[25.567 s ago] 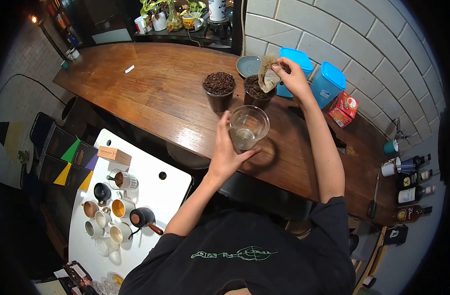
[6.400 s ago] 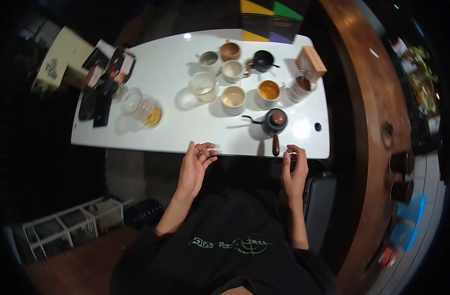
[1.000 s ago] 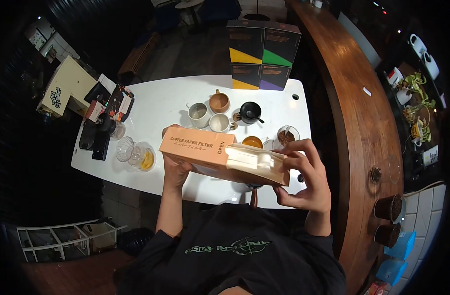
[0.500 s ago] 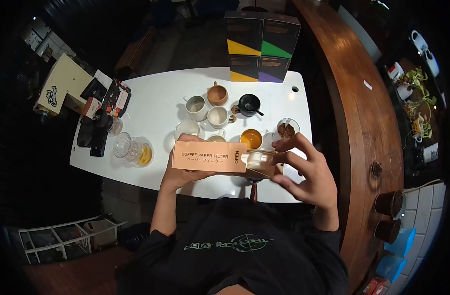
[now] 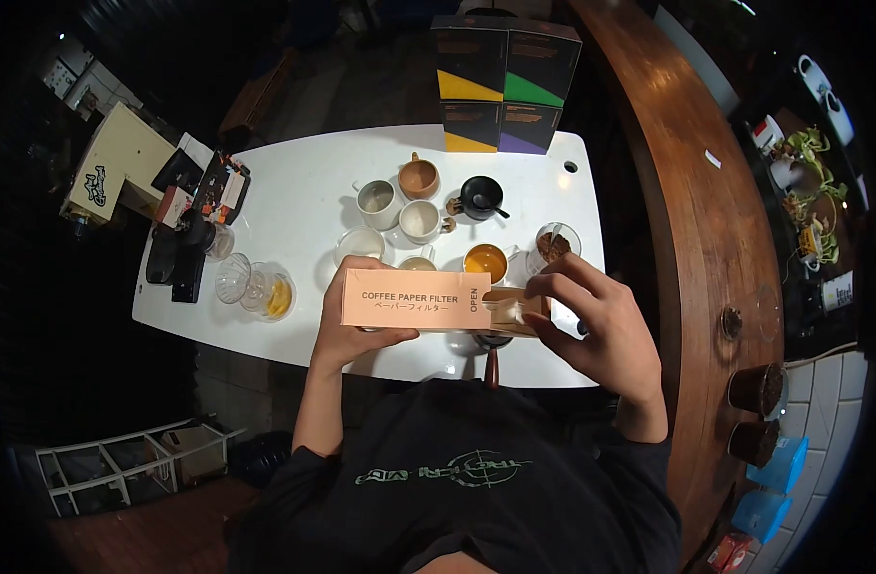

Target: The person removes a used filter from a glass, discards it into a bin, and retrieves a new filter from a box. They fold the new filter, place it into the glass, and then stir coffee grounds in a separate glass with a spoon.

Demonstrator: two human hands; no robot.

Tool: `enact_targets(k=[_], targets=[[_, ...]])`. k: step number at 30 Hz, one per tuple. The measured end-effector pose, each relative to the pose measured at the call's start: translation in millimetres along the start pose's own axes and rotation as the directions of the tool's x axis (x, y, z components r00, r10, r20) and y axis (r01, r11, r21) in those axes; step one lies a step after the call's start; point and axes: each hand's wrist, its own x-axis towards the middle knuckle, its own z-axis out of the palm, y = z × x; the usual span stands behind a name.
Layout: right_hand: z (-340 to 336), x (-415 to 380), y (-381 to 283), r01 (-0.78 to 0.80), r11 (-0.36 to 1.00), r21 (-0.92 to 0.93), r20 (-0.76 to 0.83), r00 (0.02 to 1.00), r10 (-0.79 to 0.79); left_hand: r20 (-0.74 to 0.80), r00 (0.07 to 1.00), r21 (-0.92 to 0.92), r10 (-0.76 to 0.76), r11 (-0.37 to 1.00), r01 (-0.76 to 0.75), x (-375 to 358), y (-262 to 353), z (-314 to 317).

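A peach box labelled "COFFEE PAPER FILTER" (image 5: 409, 298) is held level above the table's near edge, its right end open with pale filters (image 5: 503, 311) showing inside. My left hand (image 5: 347, 320) wraps round the box's left end. At the open end, my right hand (image 5: 596, 320) has its thumb and fingers bent together over the flap and filters; what exactly they pinch is hidden. Just beyond the box sit an orange-filled cup (image 5: 485, 262) and a glass of brown grounds (image 5: 554, 245). A dark item with a brown handle (image 5: 492, 368) shows below the box.
On the white table (image 5: 295, 182) are several cups, a black cup with a spoon (image 5: 481, 198), a glass dripper and server (image 5: 266, 292), and stacked black boxes (image 5: 503, 81). A wooden counter (image 5: 691, 239) runs along the right. A white rack (image 5: 122, 464) stands lower left.
The box has shifted slightly right. My right hand's fingers have closed in on the open end, where they were more spread before. The camera view has shifted a little.
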Motion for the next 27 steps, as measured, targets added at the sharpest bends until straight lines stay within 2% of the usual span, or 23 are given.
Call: enact_targets(k=[2, 7, 9, 14, 18, 20, 24, 27], targets=[[4.4, -0.4, 2.7, 0.111, 0.991, -0.079, -0.064, 0.991, -0.116, -0.007, 1.000, -0.013, -0.006, 1.000, 0.006, -0.7, 1.9, 1.5], [4.1, 0.6, 0.2, 0.112, 0.985, -0.132, -0.036, 0.992, -0.118, -0.021, 1.000, -0.038, 0.015, 0.999, -0.015, 0.0, 3.8, 2.1], [2.7, 1.3, -1.3, 0.113, 0.979, -0.169, -0.022, 0.993, -0.118, -0.006, 0.996, 0.038, 0.088, 0.995, -0.088, -0.6, 1.7, -0.2], [0.8, 5.8, -5.0, 0.196, 0.949, -0.248, -0.011, 0.979, -0.205, -0.006, 0.987, 0.066, 0.163, 0.985, -0.162, 1.6, 7.9, 1.3], [-2.7, 10.5, -4.5, 0.203, 0.950, -0.238, 0.033, 0.979, -0.201, 0.013, 0.979, 0.062, 0.205, 0.977, -0.205, 2.0, 10.4, 2.4], [-3.8, 13.2, -4.5, 0.261, 0.923, -0.282, 0.019, 0.963, -0.267, 0.021, 0.977, 0.070, 0.214, 0.974, -0.215, 1.9, 10.7, 2.0], [-1.8, 16.7, -3.2, 0.289, 0.920, -0.264, 0.009, 0.955, -0.297, 0.033, 0.972, 0.088, 0.234, 0.968, -0.236, 1.7, 9.6, 1.6], [-1.0, 18.9, -4.6, 0.283, 0.928, -0.242, 0.012, 0.957, -0.289, 0.021, 0.980, 0.078, 0.197, 0.977, -0.198, -0.2, 11.6, 2.5]])
